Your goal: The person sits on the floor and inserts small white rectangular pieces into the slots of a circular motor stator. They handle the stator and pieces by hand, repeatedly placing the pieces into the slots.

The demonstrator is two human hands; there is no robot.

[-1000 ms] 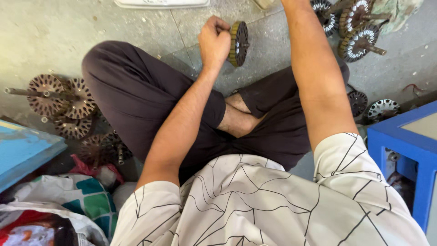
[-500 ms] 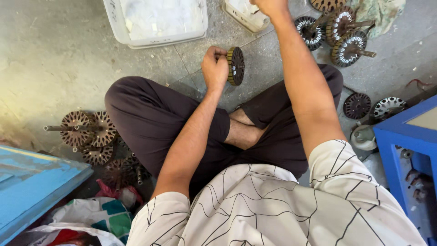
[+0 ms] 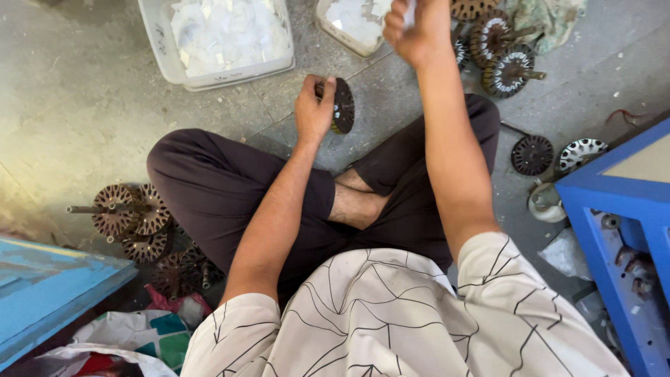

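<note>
I sit cross-legged on a concrete floor. My left hand (image 3: 313, 110) grips a dark, round slotted stator core (image 3: 342, 105), held on edge above my knees. My right hand (image 3: 417, 28) is raised near the top of the view, its fingers curled around a small white scrap that is mostly hidden. It hovers beside a small white tub (image 3: 354, 21) holding white slips. A larger white tub (image 3: 222, 38) of white paper pieces stands to the left of it.
Several rusty cores on shafts lie by my left knee (image 3: 129, 213), and more lie at the top right (image 3: 504, 49). Two flat round discs (image 3: 534, 154) rest on the floor at right. A blue frame (image 3: 621, 230) stands right, a blue board (image 3: 49, 297) left, cloth and bags at bottom left.
The camera has tilted up, bringing the white tubs into view. My right hand has drawn back from the small tub with its fingers curled. My left hand keeps holding the core.
</note>
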